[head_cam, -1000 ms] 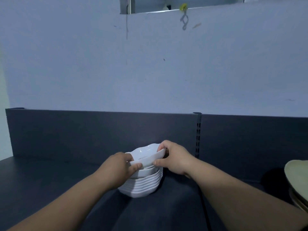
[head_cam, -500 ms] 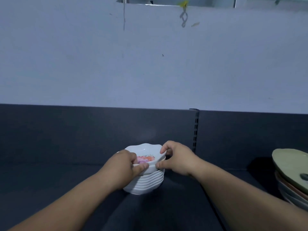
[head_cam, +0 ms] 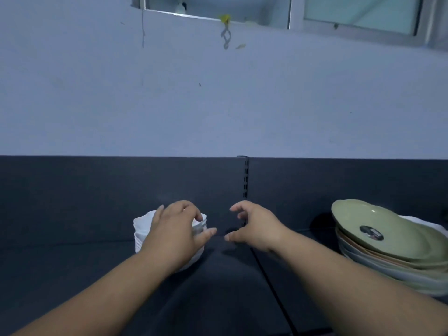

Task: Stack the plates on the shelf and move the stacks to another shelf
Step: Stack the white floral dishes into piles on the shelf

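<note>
While white dish stack (head_cam: 143, 230) sits under loosely draped left hand (head_cam: 178, 235) | right hand (head_cam: 254, 226) empty, spread, just beside | green plate pile (head_cam: 397, 241) nearer right hand

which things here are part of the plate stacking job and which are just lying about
Job: white dish stack, green-topped plate stack, dark shelf, left hand, right hand.
Just there: yellow clip, window, slotted rail.

White stack (head_cam: 141, 230) half hidden behind left hand (head_cam: 174, 234), green-topped plate pile (head_cam: 392, 241) cut by right edge
</note>
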